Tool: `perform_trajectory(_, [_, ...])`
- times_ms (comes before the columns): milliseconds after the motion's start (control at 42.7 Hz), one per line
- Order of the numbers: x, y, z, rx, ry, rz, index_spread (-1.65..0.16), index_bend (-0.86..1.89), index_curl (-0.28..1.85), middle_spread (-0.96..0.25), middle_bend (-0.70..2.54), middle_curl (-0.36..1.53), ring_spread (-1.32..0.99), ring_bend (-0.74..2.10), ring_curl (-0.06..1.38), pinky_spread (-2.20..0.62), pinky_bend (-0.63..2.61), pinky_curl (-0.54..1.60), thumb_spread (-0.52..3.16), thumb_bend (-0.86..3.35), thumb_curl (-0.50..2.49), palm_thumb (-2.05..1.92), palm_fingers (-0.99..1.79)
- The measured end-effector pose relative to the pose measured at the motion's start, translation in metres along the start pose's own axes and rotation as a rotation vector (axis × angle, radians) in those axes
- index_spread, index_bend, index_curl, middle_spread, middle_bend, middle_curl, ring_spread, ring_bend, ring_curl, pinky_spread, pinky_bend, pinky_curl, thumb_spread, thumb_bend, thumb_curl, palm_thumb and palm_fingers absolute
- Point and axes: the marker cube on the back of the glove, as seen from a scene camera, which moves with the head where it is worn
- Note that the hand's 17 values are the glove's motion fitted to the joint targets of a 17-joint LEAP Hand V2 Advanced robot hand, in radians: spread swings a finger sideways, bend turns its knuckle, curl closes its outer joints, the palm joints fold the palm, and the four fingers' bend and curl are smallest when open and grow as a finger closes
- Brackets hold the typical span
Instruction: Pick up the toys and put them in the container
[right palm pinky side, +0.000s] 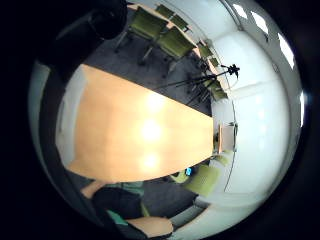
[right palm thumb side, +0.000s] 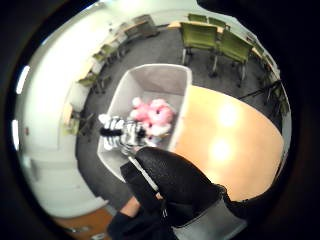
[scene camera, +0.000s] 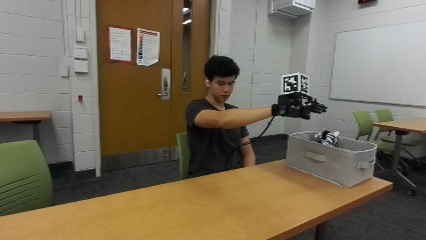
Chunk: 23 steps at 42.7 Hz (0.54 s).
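Note:
A grey fabric container stands at the right end of the wooden table. A black-and-white striped zebra toy pokes above its rim. In the thumb side palm view the container holds a pink plush toy and the zebra toy. My gloved right hand hovers in the air above the container with its fingers spread and nothing in it. One gloved finger shows in the thumb side palm view.
Green chairs stand at the left of the table and behind it. Another table with green chairs stands at the far right. A camera tripod stands on the floor beyond the table.

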Motion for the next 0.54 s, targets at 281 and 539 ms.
perform_trajectory(281, [0.091,0.042,0.004,0.012,0.072,0.254,-0.29,0.16,0.22,-0.02,0.19,0.42,-0.1,0.42,0.26,-0.05,1.03,0.33,0.97,-0.11,0.26,-0.14,-0.06])
perform_trajectory(539, [0.106,0.063,0.017,0.011,0.095,0.293,-0.3,0.17,0.25,-0.04,0.2,0.42,-0.11,0.39,0.26,-0.04,0.98,0.31,0.99,-0.1,0.21,-0.14,-0.02])
